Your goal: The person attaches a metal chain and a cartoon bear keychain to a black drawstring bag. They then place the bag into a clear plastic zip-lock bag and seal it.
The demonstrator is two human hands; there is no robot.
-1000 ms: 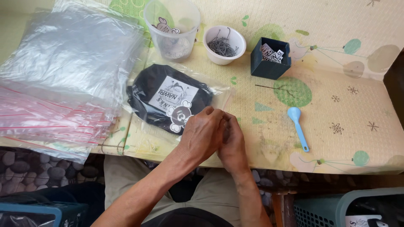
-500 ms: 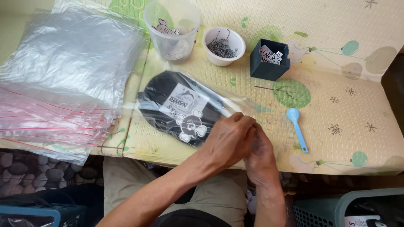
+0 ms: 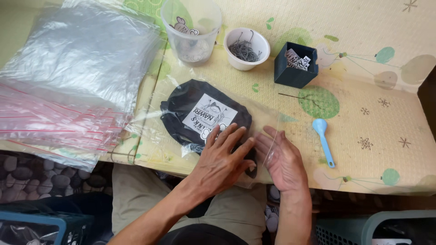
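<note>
Bagged cap (image 3: pixel 204 115) lies mid-table near front edge, under my left hand (image 3: pixel 222 161); right hand (image 3: pixel 284 161) beside it. Bag stack (image 3: pixel 68 81) at left edge; cup (image 3: pixel 193 29), bowl (image 3: pixel 247 47), box (image 3: pixel 295 66) along back; spoon (image 3: pixel 323 138) right.

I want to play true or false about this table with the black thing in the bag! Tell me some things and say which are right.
1. The left hand lies flat on the clear bag with the black bundle. True.
2. The blue spoon is inside the white bowl. False: it lies on the table mat, to the right of the right hand.
3. The white bowl holds small dark metal hooks. True.
4. The dark blue box is empty. False: there are small printed tags in it.
5. A stack of clear bags lies to the left of the bundle. True.
6. The right hand is holding the clear plastic cup. False: it rests open by the bag's edge.
</note>
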